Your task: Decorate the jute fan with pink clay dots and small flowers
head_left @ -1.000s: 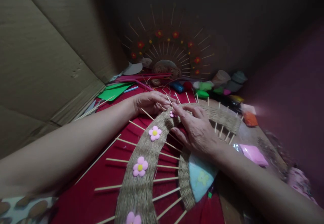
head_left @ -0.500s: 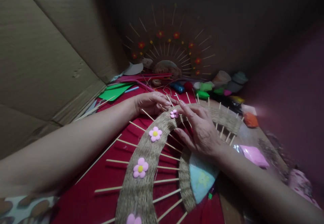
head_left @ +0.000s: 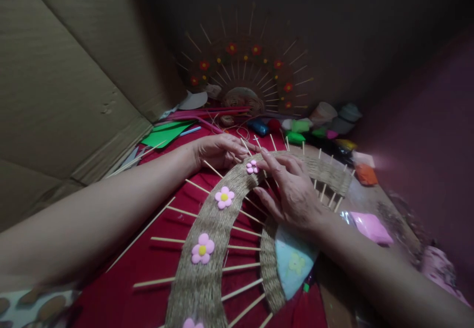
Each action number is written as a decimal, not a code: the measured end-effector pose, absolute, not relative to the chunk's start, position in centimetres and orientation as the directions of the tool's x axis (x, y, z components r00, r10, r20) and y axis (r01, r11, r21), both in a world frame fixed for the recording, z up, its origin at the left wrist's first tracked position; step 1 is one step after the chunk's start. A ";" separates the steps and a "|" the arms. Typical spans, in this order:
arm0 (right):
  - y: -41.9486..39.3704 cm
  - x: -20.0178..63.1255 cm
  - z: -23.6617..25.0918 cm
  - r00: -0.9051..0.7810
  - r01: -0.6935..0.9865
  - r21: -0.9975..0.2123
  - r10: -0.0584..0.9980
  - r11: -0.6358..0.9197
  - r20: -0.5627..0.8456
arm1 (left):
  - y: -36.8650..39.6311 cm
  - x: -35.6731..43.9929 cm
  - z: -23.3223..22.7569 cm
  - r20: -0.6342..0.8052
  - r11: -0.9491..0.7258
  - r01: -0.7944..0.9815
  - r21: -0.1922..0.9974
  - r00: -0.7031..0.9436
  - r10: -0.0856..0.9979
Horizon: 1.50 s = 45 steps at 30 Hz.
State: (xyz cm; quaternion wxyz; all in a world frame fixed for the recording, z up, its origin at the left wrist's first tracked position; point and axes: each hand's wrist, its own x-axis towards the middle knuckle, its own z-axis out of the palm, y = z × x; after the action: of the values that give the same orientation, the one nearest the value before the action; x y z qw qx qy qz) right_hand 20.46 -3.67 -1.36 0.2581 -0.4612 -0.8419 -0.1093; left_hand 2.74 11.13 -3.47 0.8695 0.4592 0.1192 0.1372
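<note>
A semicircular fan (head_left: 214, 223) of tightly woven natural twine over pale wooden sticks lies on dark red cloth (head_left: 114, 293) spread over the worktop (head_left: 335, 288). Read as a clock face, the view has the fan's broad outer band starting at 6 to 7 o'clock, arching up past the centre and ending near 3 to 4. Sticks fan out beyond this band and run inward to a narrower woven band (head_left: 267, 256), which edges a pale blue panel (head_left: 285, 264) at 5 o'clock bearing a yellow-green flower (head_left: 296, 264).

Pink five-petalled flowers with yellow centres sit along the outer band: one (head_left: 224, 197) just below the middle, another (head_left: 203, 249) toward 7 o'clock, and a third cut off by the bottom edge. Near the clock's centre, a smaller ring of pink petals (head_left: 252, 166) surrounds a dark middle.

The left hand (head_left: 220, 151) comes in from 8 to 9 o'clock, fingers loosely curled at the band's outer edge among the stick tips; whether it grips anything cannot be told. The right hand (head_left: 291, 187), from 4 o'clock, is half open, its fingertips on the band just beside the petal ring, its thumb spread apart by the inner edge.

At 12 o'clock, in shadow, stands a second fan (head_left: 243, 59) with red flowers.
</note>
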 end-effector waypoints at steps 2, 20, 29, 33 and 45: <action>-3.8 20.5 -1.4 -0.438 0.818 -0.055 0.682 0.572 0.585 | 11.3 2.7 -3.6 -0.112 0.548 -0.095 0.831 0.937 0.332; -4.0 20.4 -1.6 -0.519 0.778 0.018 0.628 0.627 0.580 | 11.6 2.6 -4.1 -0.105 0.558 -0.090 0.825 0.945 0.308; -3.5 20.3 -1.3 -0.514 0.781 -0.003 0.646 0.624 0.565 | 11.6 2.8 -4.1 -0.079 0.565 -0.114 0.817 0.949 0.305; -3.5 20.2 -1.5 -0.510 0.808 -0.002 0.701 0.590 0.499 | 11.5 2.8 -4.0 -0.089 0.553 -0.101 0.827 0.948 0.306; -3.5 20.3 -1.4 -0.498 0.790 -0.041 0.679 0.612 0.540 | 11.5 2.6 -3.9 -0.110 0.558 -0.094 0.824 0.941 0.320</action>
State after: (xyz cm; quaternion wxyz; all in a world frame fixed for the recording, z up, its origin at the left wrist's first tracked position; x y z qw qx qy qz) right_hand 20.26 -3.47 -1.44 0.2616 -0.4274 -0.8588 -0.1063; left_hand 2.61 11.47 -3.94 0.8739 0.4547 0.1243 0.1184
